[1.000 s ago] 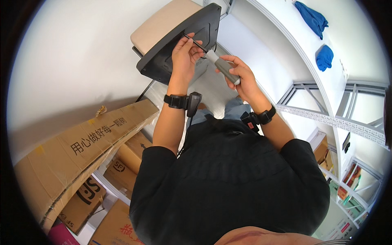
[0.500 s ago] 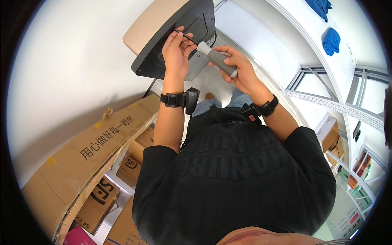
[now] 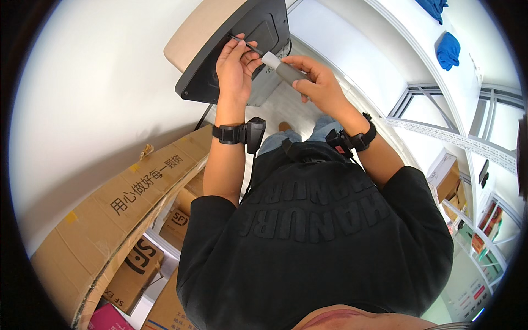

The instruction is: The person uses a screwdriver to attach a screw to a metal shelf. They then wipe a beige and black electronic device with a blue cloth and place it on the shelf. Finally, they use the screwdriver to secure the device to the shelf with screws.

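A screwdriver (image 3: 282, 68) with a grey handle and a thin dark shaft points up and left at a black-backed, beige-sided case (image 3: 204, 71). My right hand (image 3: 323, 88) wraps round the handle, thumb on the near side, fingers over the far side, covering its rear end. Close to the case, my left hand (image 3: 234, 69) has its thumb and forefinger pinched at the front of the shaft, with the other fingers curled beside it. The shaft's tip meets the black back near a recess; fingers hide the exact spot and any screw there.
Along the left wall runs a long cardboard box (image 3: 129, 195), with more cardboard boxes (image 3: 133, 273) below it. White shelving (image 3: 423, 60) curves along the right and carries blue cloth bundles (image 3: 448, 51). A dark cable (image 3: 202, 117) hangs beneath the case.
My right hand has turned and slid forward over the handle, now covering its rear end. The screwdriver and my left hand have shifted slightly up and left.
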The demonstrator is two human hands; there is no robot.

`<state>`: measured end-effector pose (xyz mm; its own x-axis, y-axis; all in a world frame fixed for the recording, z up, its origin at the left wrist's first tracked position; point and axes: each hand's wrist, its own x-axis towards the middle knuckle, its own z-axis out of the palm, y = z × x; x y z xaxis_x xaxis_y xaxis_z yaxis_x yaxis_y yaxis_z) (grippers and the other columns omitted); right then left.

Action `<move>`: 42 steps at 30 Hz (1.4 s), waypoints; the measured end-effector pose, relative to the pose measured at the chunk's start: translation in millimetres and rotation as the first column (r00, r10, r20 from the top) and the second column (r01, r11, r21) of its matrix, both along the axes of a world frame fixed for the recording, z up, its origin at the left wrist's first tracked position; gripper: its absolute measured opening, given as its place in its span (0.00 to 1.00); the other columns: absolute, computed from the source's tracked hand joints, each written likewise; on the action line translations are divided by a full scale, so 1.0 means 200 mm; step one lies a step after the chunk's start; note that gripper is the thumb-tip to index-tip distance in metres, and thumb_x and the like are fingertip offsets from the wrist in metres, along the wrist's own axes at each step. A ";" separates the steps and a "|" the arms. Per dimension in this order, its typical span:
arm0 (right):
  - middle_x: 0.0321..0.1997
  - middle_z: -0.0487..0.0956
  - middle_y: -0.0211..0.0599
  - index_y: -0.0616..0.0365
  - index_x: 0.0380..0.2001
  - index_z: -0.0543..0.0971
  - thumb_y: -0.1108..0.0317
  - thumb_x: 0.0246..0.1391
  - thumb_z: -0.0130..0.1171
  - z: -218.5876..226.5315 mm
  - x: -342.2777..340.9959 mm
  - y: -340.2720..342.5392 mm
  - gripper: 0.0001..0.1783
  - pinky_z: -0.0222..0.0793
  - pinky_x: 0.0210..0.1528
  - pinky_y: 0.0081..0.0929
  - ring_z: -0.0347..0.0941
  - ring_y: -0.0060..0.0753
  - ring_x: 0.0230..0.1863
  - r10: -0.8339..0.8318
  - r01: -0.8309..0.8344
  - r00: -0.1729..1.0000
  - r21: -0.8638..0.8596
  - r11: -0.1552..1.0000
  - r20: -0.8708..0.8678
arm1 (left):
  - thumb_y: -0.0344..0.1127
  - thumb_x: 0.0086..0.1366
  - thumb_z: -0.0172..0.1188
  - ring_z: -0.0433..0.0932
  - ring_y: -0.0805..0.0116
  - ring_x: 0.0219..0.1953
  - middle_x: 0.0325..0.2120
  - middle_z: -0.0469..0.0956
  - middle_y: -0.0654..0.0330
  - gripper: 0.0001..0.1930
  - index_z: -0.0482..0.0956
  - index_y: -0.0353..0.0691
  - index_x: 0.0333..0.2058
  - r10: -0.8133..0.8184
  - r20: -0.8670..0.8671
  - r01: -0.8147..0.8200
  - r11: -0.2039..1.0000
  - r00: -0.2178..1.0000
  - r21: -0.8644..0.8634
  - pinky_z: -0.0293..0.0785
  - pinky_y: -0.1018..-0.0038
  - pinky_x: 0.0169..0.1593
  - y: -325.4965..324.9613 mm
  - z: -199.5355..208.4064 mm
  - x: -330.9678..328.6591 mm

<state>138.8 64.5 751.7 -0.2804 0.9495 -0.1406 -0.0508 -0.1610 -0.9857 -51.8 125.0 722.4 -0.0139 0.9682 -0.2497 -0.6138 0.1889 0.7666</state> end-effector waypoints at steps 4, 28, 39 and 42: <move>0.48 0.75 0.34 0.56 0.54 0.72 0.75 0.48 0.52 0.01 0.01 0.00 0.26 0.65 0.24 0.13 0.67 0.13 0.29 0.029 -0.030 0.999 -0.035 0.999 -0.014 | 0.35 0.67 0.53 0.77 0.74 0.24 0.27 0.78 0.57 0.08 0.74 0.36 0.38 -0.030 -0.118 0.024 0.998 0.993 -0.054 0.78 0.79 0.27 0.00 0.01 0.01; 0.46 0.76 0.45 0.54 0.54 0.71 0.71 0.49 0.61 0.00 -0.02 -0.08 0.27 0.69 0.48 0.33 0.74 0.41 0.47 -0.167 0.010 0.897 0.359 0.933 0.410 | 0.41 0.64 0.60 0.77 0.75 0.21 0.20 0.77 0.61 0.12 0.76 0.37 0.31 -0.104 -0.227 0.064 0.982 0.968 -0.180 0.75 0.81 0.24 0.00 0.01 0.01; 0.43 0.74 0.36 0.58 0.60 0.64 0.63 0.60 0.50 0.03 0.02 -0.01 0.26 0.73 0.28 0.24 0.76 0.30 0.36 -0.075 -0.191 0.895 -0.529 0.827 -0.440 | 0.37 0.69 0.52 0.75 0.79 0.23 0.19 0.74 0.67 0.10 0.78 0.37 0.34 -0.127 -0.192 0.101 0.985 0.973 -0.138 0.73 0.82 0.28 -0.02 0.01 -0.02; 0.40 0.72 0.33 0.58 0.58 0.65 0.65 0.58 0.53 0.00 0.00 -0.03 0.25 0.71 0.26 0.20 0.75 0.27 0.34 -0.001 -0.113 0.964 -0.416 0.902 -0.265 | 0.37 0.69 0.51 0.74 0.80 0.23 0.20 0.73 0.68 0.11 0.78 0.37 0.35 -0.149 -0.214 0.122 0.984 0.965 -0.133 0.73 0.82 0.29 -0.03 0.02 -0.02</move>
